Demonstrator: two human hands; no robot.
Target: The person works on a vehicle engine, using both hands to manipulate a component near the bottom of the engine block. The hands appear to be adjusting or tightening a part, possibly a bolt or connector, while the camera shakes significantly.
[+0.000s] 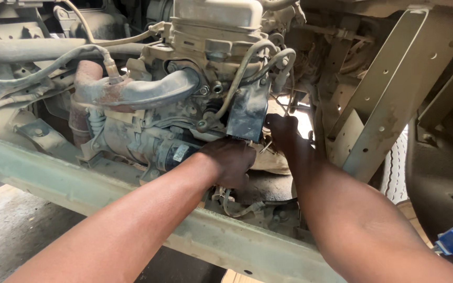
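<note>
Below the dark metal bracket [247, 112] on the dusty engine, the left hand [232, 160] is curled against the bracket's lower edge, though I cannot tell what it grips. The right hand [281, 131] sits just right of the bracket, fingers bent inward, its hold unclear. A rusty pipe [132, 91] runs left of the bracket, a tyre [394, 173] well to its right

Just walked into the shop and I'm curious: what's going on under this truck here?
A person reaches both bare arms over a dusty frame rail into a grimy engine. The left hand and right hand meet beneath a dark metal bracket, beside a rusty pipe. What the fingers grip is hidden.
</note>
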